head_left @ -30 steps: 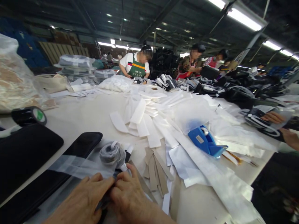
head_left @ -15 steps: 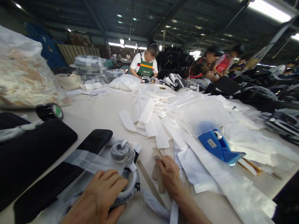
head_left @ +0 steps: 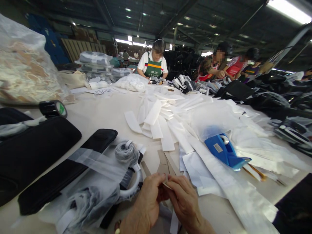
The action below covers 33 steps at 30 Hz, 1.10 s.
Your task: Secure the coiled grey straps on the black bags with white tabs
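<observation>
My left hand and my right hand meet at the near middle of the table, both closed. Between their fingertips they pinch a small grey-brown cardboard strip, mostly covered by the fingers. Just beyond them lie more cardboard strips. Left of my hands rests a long black padded piece with a translucent wrap around it. Beside it are a coiled cord in plastic and a white-wrapped curved handle.
White foam strips are heaped at the middle. A blue tape dispenser stands to the right, a black tape roll to the left. A large bag of scraps fills the far left. A co-worker in a green apron works across the table.
My left hand has left the plastic-wrapped handle and moved right to join my right hand at the cardboard strip. My right hand has drawn slightly nearer with the strip.
</observation>
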Tool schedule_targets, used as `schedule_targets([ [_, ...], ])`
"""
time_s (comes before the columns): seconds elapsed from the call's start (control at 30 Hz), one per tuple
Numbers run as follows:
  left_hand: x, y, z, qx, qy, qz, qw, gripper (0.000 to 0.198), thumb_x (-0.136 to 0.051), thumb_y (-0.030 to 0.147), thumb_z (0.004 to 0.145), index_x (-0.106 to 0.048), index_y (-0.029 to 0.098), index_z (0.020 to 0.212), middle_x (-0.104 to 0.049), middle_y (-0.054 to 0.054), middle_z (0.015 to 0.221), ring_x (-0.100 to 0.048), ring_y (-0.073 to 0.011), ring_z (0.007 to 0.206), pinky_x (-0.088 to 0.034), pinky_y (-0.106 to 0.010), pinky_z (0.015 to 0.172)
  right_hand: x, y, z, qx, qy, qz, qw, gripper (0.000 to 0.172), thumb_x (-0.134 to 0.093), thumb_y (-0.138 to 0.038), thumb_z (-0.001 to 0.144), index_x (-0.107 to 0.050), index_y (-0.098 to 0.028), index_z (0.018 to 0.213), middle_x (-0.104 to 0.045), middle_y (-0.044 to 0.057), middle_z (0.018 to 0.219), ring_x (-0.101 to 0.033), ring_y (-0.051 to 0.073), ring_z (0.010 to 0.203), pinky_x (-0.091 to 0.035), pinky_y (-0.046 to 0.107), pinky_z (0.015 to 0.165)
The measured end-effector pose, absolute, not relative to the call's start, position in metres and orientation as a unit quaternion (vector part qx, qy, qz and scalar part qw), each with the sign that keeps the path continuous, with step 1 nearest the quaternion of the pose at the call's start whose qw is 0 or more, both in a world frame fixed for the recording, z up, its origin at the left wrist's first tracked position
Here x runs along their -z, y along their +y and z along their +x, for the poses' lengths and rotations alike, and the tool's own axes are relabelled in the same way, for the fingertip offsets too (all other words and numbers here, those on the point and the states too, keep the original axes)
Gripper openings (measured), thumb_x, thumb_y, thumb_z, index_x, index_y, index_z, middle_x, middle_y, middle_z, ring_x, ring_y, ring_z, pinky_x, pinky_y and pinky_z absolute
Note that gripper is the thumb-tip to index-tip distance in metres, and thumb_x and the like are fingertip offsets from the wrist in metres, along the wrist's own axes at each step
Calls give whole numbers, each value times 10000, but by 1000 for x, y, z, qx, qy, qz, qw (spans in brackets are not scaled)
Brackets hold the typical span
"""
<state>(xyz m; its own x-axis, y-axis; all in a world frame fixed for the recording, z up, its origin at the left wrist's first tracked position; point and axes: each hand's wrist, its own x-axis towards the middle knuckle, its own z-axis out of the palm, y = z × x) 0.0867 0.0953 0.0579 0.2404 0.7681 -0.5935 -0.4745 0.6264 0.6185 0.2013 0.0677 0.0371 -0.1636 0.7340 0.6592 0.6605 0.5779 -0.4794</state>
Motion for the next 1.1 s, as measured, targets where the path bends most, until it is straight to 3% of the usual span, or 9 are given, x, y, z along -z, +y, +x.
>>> schedule_targets([
  [0.1,-52,95,87,-404,496,176,748,298,-666,305,561,-580,108,768,-602,-28,663,-543,-111,550,-424,-208,513,-31,59,210,-104,-739,-467,474,268,-455,-94,842,-634,-205,1008,-655,85,958,-614,176,876,-519,277,745],
  [0.17,-52,94,87,-397,505,189,743,314,-651,321,584,-586,99,796,-622,-53,654,-567,-136,546,-449,-235,535,-30,58,214,-192,-660,-525,502,199,-484,-174,855,-635,-200,983,-656,82,929,-627,176,837,-528,271,715],
  [0.27,-57,91,90,-369,508,247,738,363,-629,383,588,-567,107,816,-636,-65,634,-572,-153,503,-441,-245,500,-36,62,214,-384,-488,-587,520,191,-591,-341,809,-632,-175,895,-651,49,765,-616,157,675,-522,247,588],
  [0.37,-63,87,93,-339,504,310,731,393,-607,438,575,-554,120,801,-626,-47,587,-551,-140,444,-396,-219,445,-47,70,207,-567,-347,-530,526,283,-672,-424,724,-623,-163,822,-538,-31,561,-492,99,459,-430,205,391],
  [0.47,-62,83,95,-317,510,354,717,389,-570,464,572,-555,126,763,-621,-41,571,-559,-144,442,-400,-220,444,-51,75,201,-646,-272,-472,534,302,-723,-430,653,-599,-158,693,-437,-71,484,-373,67,362,-314,188,279],
  [0.53,-59,81,96,-311,520,367,706,389,-543,477,568,-550,131,747,-618,-38,569,-566,-148,453,-410,-225,452,-48,75,199,-624,-268,-492,545,303,-747,-414,620,-595,-157,665,-483,-55,516,-404,76,365,-321,195,276],
  [0.7,-47,82,100,-313,547,369,683,387,-523,484,553,-541,138,726,-597,-26,540,-556,-156,438,-411,-244,444,-32,70,201,-485,-374,-568,550,300,-661,-408,718,-647,-205,938,-600,4,740,-489,87,409,-374,203,317],
  [0.93,-45,82,104,-320,542,376,681,338,-505,480,562,-509,160,671,-548,8,520,-524,-143,427,-421,-251,440,-27,68,210,-168,-602,-580,522,188,-524,-214,827,-688,-209,920,-636,77,908,-601,135,663,-499,218,538],
  [1.1,-44,81,102,-315,554,431,638,326,-476,490,642,-510,166,664,-562,-13,557,-547,-157,453,-406,-249,446,-34,67,205,-258,-535,-593,544,90,-608,-241,765,-639,-198,837,-612,29,763,-578,130,629,-501,239,586],
])
